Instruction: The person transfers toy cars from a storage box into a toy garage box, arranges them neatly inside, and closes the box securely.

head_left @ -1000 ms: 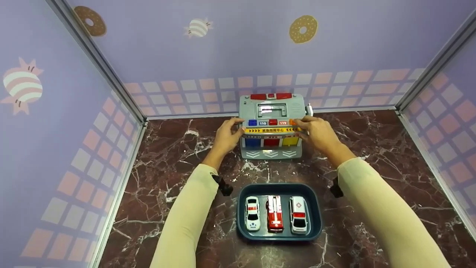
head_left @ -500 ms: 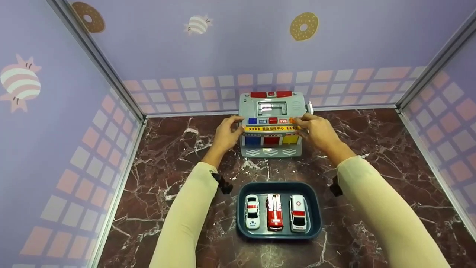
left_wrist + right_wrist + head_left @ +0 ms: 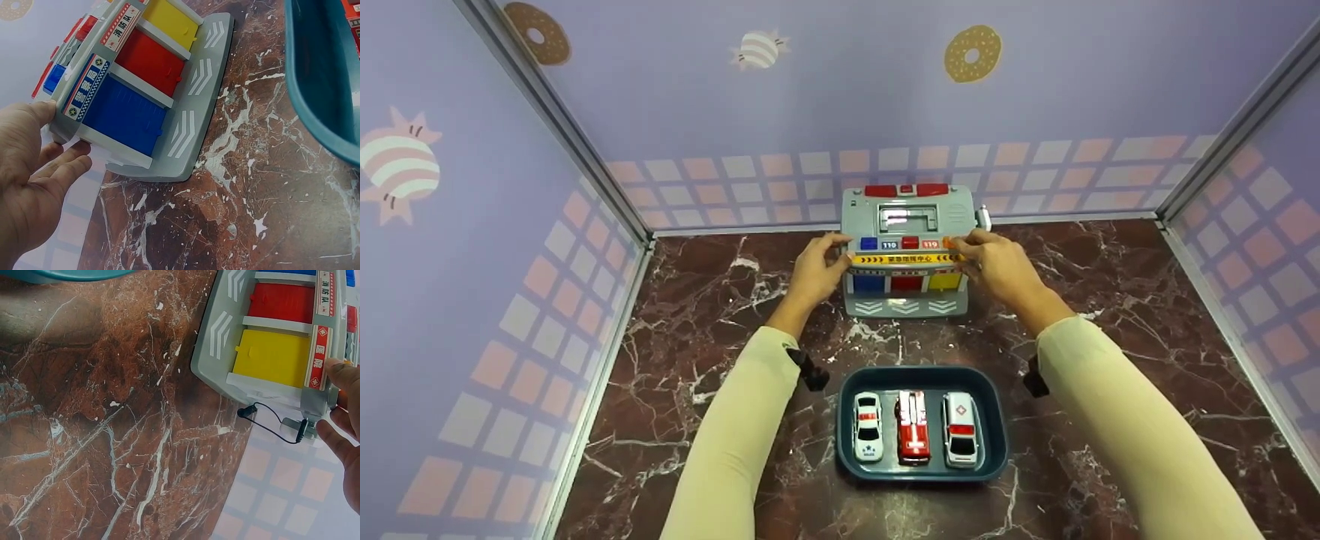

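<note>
A grey toy garage (image 3: 905, 259) with a yellow sign strip and blue, red and yellow doors stands against the back wall. My left hand (image 3: 816, 271) holds its left side, thumb and fingertips at the edge beside the blue door (image 3: 126, 115) in the left wrist view. On the other side, my right hand (image 3: 1006, 266) grips the right edge near the orange button, with fingertips by the red-and-white label (image 3: 319, 357) over the yellow door (image 3: 275, 360). Below the hands, a dark blue tray (image 3: 922, 373) holds a police car (image 3: 868, 429), a fire truck (image 3: 913, 427) and an ambulance (image 3: 961, 431).
The brown marbled tabletop (image 3: 705, 315) is bounded by a patterned lilac back wall (image 3: 855, 82) and side walls. A white part (image 3: 984, 218) sticks out from the garage's right side, where a black cord (image 3: 275, 433) hangs.
Both hands keep their hold at the garage's sides. The head view has shifted slightly, so the whole scene sits a little higher than a second ago; the cars stay in place.
</note>
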{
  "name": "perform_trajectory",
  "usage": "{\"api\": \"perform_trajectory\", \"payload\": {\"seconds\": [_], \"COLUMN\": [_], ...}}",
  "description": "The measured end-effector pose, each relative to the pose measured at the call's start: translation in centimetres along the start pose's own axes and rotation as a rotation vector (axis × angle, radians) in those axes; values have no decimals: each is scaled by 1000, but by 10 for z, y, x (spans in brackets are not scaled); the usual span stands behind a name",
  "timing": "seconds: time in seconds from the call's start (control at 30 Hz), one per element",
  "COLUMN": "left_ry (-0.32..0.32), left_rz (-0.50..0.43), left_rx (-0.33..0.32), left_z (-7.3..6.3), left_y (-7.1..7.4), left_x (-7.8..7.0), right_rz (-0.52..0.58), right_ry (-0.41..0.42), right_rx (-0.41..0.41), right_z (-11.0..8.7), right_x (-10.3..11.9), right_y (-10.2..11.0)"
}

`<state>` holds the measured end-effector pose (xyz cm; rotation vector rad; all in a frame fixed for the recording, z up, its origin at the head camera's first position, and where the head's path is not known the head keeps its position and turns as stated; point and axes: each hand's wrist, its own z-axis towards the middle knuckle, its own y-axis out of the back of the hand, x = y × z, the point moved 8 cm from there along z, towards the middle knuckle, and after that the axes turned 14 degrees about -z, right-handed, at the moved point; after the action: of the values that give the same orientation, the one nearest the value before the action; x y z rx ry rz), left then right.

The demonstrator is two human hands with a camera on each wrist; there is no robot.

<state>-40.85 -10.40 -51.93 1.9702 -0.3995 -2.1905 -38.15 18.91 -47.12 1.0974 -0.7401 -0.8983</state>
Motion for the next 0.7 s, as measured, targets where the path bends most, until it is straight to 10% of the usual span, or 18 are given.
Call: {"api": "perform_trajectory", "payload": {"seconds": [0.7], "left_ry": [-19], "left_rz": [18], "left_rx": [-17], "left_z": [-2], "left_y": [1], "left_x": [-3], "right_rz": [-20], "right_ry": [3], "right_rx": [-14], "right_z": [-2], "right_x": [3], "right_y": [1]}}
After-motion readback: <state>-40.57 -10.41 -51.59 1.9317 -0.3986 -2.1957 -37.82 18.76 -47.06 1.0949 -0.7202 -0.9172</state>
